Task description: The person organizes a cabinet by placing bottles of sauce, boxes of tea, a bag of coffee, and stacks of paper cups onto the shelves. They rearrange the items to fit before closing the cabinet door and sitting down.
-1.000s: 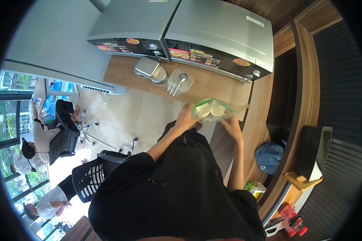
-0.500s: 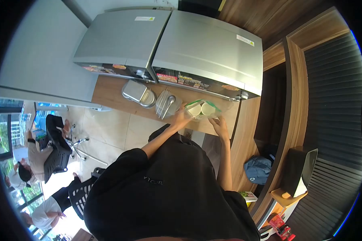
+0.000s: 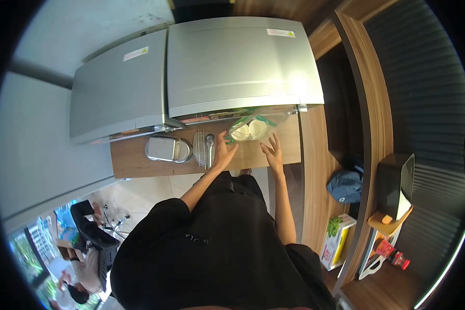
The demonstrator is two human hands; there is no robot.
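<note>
A clear plastic bag (image 3: 275, 120) with green on it lies on the wooden counter (image 3: 134, 170), holding white round pieces (image 3: 257, 128) that look like paper cups or tubs. My left hand (image 3: 224, 153) is at the bag's left side, thumb spread from the fingers. My right hand (image 3: 274, 153) is just below the bag's right side, its fingers apart and nothing in them. Left of my left hand are a metal spoon (image 3: 210, 144), thin metal sticks and a clear container, partly behind the hand. Farther left sits a lidded metal lunch box (image 3: 163, 148).
Two silver appliances (image 3: 237, 67) stand along the counter's back. A wooden shelf unit (image 3: 315, 170) rises on the right, holding a blue bag (image 3: 345, 186), a carton (image 3: 338, 242) and a red-labelled bottle (image 3: 392, 254). People sit by office chairs (image 3: 95, 227) at lower left.
My view has shifted. Both hands have loosened from the bag, and the right hand now stands apart below it. The bag rests closer to the right appliance's front.
</note>
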